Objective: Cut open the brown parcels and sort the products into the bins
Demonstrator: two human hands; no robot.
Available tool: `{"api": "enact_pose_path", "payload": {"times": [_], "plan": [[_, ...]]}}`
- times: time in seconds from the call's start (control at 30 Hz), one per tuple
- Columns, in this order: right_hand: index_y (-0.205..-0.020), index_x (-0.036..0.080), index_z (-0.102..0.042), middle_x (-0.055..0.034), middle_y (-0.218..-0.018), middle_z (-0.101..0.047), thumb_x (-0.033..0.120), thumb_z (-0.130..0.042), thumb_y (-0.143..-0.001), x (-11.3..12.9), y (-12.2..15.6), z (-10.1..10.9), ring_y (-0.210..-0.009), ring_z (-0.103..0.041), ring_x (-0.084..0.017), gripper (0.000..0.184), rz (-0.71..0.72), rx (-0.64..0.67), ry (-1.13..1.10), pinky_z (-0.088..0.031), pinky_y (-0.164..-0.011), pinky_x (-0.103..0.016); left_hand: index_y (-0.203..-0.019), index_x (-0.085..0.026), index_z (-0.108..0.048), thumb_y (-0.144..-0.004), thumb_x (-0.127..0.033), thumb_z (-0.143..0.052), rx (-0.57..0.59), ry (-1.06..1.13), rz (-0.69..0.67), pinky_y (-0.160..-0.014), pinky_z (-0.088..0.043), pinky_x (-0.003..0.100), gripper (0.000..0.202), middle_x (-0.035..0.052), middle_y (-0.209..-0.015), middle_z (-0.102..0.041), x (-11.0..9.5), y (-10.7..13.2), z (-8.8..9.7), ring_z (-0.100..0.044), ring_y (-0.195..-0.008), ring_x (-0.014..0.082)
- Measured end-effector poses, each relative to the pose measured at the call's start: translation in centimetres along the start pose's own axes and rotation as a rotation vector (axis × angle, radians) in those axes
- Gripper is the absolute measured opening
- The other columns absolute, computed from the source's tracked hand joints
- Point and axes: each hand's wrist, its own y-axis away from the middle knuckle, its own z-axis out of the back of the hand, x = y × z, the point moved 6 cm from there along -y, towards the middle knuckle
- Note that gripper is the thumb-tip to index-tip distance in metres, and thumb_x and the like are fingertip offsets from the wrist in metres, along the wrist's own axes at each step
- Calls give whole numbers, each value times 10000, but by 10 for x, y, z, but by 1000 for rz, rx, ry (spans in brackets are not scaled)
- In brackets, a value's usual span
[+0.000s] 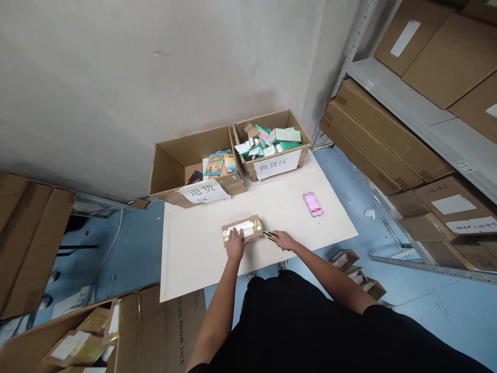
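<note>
A small taped cardboard box (253,224) with a white label lies on the white table (186,259). My left hand (235,244) rests on its near side, fingers stretched over the label. In my right hand (284,240) is a yellow and black utility knife (271,235), fingers wrapped round its handle. The knife's front end is at the right end of the box; whether the blade touches the tape is too small to tell.
Two open cartons stand at the table's back: the left carton (171,194) holds colourful packets, the right carton (252,173) green-white boxes. A blurred pink item (312,204) lies at right. Shelves (407,106) of boxes rise at right; a large carton (155,321) with parcels sits lower left.
</note>
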Motion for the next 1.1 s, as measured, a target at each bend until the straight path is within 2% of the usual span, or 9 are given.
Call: {"api": "enact_pose_path", "payload": {"times": [0.13,0.27,0.4,0.5,0.57,0.67,0.83,0.93,1.1], "plan": [[-1076,239,-578,38,-719,-666,506,-416,-1073,-37,-2,16,-531,-653,-127,312,-172,-327,-141,-446,-528,-193,-1460,-275,-614,-959,-599,-614,-22,11,-54,-1134,-464,513,596,159,-1555,-545,11,-13,18,-421,-1491,375],[-1014,216,-635,-35,-906,-740,461,-466,-1051,-58,-10,36,-826,-727,-187,301,-301,-482,5,-500,-690,-233,-1630,-260,-398,-910,-665,-639,16,5,-152,-1238,-343,507,860,145,-1711,-354,28,-27,27,-232,-1602,387],[-1266,202,-667,-118,-1220,-743,441,-466,-1043,-62,-19,61,-1170,-687,-257,384,-340,-512,39,-515,-932,-316,-1682,-262,-263,-916,-747,-528,97,6,25,-1263,-283,532,944,131,-1763,-246,50,-33,25,-178,-1621,397],[-1511,149,-533,-198,-1498,-591,404,-489,-1022,-52,-23,69,-1415,-532,-313,554,-353,-597,105,-450,-1104,-399,-1676,-229,-260,-926,-742,-471,70,28,187,-1251,-302,544,932,158,-1735,-295,62,-29,30,-235,-1594,403],[-1559,147,-490,-190,-1544,-555,382,-515,-1011,-34,-32,52,-1441,-512,-309,597,-263,-592,135,-415,-1165,-400,-1660,-254,-289,-958,-665,-448,59,49,224,-1210,-362,546,829,150,-1702,-355,66,-24,33,-302,-1557,388],[-1587,212,-451,-126,-1527,-585,411,-577,-999,5,-54,-12,-1405,-564,-269,633,-85,-406,68,-432,-1169,-358,-1629,-329,-327,-960,-573,-485,100,84,264,-1102,-465,522,730,119,-1645,-439,72,-17,34,-415,-1468,367],[-1689,203,-113,-141,-1470,-638,443,-635,-975,60,-85,-112,-1324,-638,-300,916,-104,-246,-38,-502,-1108,-416,-1564,-279,-389,-876,-605,-640,81,97,352,-1047,-470,521,802,177,-1530,-533,72,-7,36,-490,-1368,391],[-1691,215,15,-137,-1399,-688,370,-593,-997,78,-98,-128,-1261,-678,-299,935,-152,-263,14,-514,-1094,-437,-1453,-267,-478,-868,-613,-664,64,120,454,-1025,-466,514,705,187,-1483,-557,76,-4,34,-499,-1356,394],[-1696,228,-113,-140,-1435,-665,241,-641,-951,102,-125,-122,-1289,-665,-291,913,-151,-202,78,-518,-1095,-416,-1367,-220,-539,-898,-633,-638,21,160,475,-965,-494,434,633,190,-1366,-619,86,-3,28,-566,-1280,363]]}}
